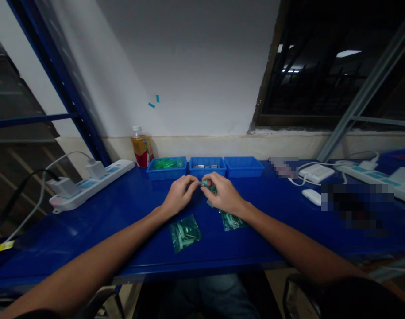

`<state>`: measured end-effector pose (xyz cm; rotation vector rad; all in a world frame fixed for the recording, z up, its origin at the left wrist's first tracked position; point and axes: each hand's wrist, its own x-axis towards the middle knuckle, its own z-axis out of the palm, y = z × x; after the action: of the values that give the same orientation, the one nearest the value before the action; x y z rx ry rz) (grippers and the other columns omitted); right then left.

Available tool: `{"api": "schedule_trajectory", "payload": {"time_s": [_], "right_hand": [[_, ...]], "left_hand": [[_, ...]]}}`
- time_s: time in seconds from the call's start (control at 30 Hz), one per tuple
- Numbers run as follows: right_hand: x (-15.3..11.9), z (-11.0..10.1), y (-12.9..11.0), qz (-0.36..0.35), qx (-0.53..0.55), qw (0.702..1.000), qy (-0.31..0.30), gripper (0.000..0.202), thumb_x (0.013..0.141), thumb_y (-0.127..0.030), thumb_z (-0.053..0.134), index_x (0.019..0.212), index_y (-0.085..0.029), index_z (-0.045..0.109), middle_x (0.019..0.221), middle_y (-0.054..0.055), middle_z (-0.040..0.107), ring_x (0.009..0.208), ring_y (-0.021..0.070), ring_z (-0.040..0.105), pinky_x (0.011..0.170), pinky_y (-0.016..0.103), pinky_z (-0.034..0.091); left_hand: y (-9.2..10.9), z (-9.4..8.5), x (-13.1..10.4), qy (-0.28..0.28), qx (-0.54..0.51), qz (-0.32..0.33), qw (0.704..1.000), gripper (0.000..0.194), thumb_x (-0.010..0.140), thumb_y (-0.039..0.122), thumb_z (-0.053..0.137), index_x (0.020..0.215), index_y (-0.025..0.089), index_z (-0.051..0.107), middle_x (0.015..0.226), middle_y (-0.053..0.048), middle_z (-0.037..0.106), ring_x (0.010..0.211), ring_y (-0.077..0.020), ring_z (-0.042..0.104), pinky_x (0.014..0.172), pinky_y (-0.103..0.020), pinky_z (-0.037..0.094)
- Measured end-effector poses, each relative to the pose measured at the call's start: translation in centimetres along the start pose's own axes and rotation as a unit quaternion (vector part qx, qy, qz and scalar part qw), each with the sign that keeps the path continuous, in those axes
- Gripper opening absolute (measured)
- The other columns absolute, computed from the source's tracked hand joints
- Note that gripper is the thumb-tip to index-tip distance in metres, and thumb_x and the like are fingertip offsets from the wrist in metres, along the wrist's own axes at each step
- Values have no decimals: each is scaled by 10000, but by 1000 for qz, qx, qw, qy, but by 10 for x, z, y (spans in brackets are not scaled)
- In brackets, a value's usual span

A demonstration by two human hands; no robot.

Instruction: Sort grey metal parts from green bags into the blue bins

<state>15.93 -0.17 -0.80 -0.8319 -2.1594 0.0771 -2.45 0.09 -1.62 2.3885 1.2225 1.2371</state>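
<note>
Above the middle of the table my two hands meet, fingertips nearly touching. My right hand (pixel 224 192) is closed in a pinch around a small green plastic bag (pixel 211 189), partly hidden by its fingers. My left hand (pixel 179 195) is pinched shut at the near edge of that bag; what lies between its fingertips is too small to make out. A clear green zip bag (pixel 185 233) with small metal parts lies flat below my left hand. Another such bag (pixel 233 220) rests partly under my right wrist.
Behind my hands stand three blue bins: one with green bags (pixel 167 164), one with metal pieces (pixel 208 167), and a third (pixel 244 167). A drink bottle (pixel 142 148) is at the back left. Power strips (pixel 92 184) with cables and a white case (pixel 311 196) flank the blue table (pixel 129 235).
</note>
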Motion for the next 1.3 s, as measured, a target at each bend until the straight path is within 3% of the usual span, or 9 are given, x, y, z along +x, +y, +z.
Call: {"api": "schedule_trajectory", "payload": {"time_s": [0.17, 0.27, 0.33, 0.57, 0.7, 0.87, 1.03, 1.13, 1.3], "right_hand": [[1, 1, -1, -11, -32, 999, -5, 95, 896, -223, 476, 890, -178, 559, 834, 49, 584, 791, 170, 537, 736, 289, 394], [3, 2, 3, 18, 0, 1000, 12, 146, 917, -218, 434, 861, -168, 559, 814, 46, 581, 785, 165, 545, 732, 281, 393], [4, 2, 6, 39, 31, 999, 21, 181, 924, -222, 419, 814, -169, 552, 783, 35, 577, 762, 156, 552, 706, 270, 389], [3, 5, 9, 66, 78, 995, 13, 167, 919, -267, 445, 843, -177, 564, 742, 8, 577, 697, 137, 549, 653, 253, 387], [2, 1, 4, 6, 47, 999, -2, 179, 869, -260, 536, 1027, -178, 539, 830, 26, 571, 754, 153, 543, 703, 270, 417], [11, -17, 17, -55, -58, 997, -20, 135, 891, -251, 496, 929, -175, 601, 873, 66, 598, 849, 191, 541, 764, 313, 410], [44, -34, 68, 68, -142, 988, -3, 189, 872, -260, 526, 887, -148, 678, 854, 84, 630, 859, 207, 549, 815, 321, 402], [67, -32, 89, 108, -176, 977, -51, 249, 893, -315, 506, 963, -179, 702, 902, 84, 647, 919, 210, 546, 858, 317, 388], [83, -25, 83, 175, -237, 954, -54, 365, 873, -408, 521, 1126, -181, 652, 1062, 138, 629, 1054, 278, 506, 865, 375, 385]], "left_hand": [[2, -1, 0, -26, -31, -30, 999, 351, 937, 371, 372, 731, 162, 566, 667, -2, 595, 652, -142, 571, 655, -255, 420], [5, 0, -1, -12, -58, -22, 998, 254, 905, 367, 462, 1007, 154, 556, 742, 3, 611, 673, -136, 580, 648, -244, 438], [6, 1, -1, -3, -59, 1, 998, 355, 860, 344, 545, 1157, 158, 489, 816, -7, 621, 709, -137, 585, 675, -245, 455], [8, 0, -2, 1, -17, 17, 1000, 198, 889, 323, 498, 941, 163, 602, 862, -44, 647, 775, -159, 581, 738, -267, 438], [9, -2, 0, 3, -15, -11, 1000, 264, 915, 340, 433, 852, 153, 608, 800, -35, 645, 745, -156, 579, 705, -253, 421], [4, 3, 1, -69, -21, -31, 997, 355, 954, 360, 336, 846, 158, 608, 759, -23, 641, 722, -151, 590, 697, -251, 429], [-4, 9, 4, -156, 71, 59, 983, 290, 915, 315, 442, 1149, 195, 565, 1061, -64, 632, 959, -195, 579, 867, -315, 440], [-7, 9, 13, -131, 179, 96, 970, 381, 909, 273, 452, 1287, 235, 479, 1173, -80, 572, 1047, -217, 539, 903, -347, 427], [-16, 10, 31, -129, 291, 96, 943, 269, 884, 282, 510, 1140, 242, 583, 976, -59, 641, 897, -219, 597, 754, -320, 448]]}}
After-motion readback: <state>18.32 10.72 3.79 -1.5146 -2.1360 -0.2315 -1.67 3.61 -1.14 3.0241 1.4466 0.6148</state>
